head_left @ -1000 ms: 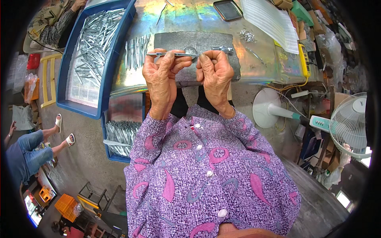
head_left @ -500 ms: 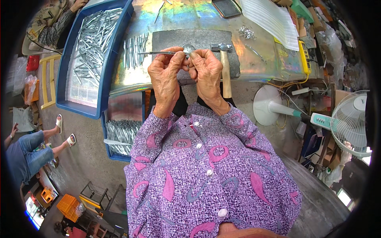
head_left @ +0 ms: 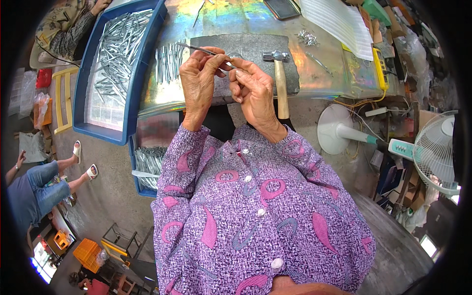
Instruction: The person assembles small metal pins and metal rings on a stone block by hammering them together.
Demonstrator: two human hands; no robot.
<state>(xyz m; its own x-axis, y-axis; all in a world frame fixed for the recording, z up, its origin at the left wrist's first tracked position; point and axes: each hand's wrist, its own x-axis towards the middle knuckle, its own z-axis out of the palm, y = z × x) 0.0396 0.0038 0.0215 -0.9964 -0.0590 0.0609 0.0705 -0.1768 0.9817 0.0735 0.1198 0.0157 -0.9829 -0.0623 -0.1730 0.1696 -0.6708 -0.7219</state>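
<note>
Left hand (head_left: 198,73), right hand (head_left: 253,86) pinch metal rod (head_left: 194,47); fan (head_left: 435,155) marks unreadable

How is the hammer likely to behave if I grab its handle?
The hammer will probably feel head-heavy, with a bulky metal head on a slim wooden handle. That straight handle should stay stiff. Its end juts past the table's front edge, so pressing down there might tip the head up.

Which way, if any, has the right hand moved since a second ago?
Yes: the right hand has moved left against the hammer; the handle, mostly hidden behind that hand earlier, now shows.
</note>
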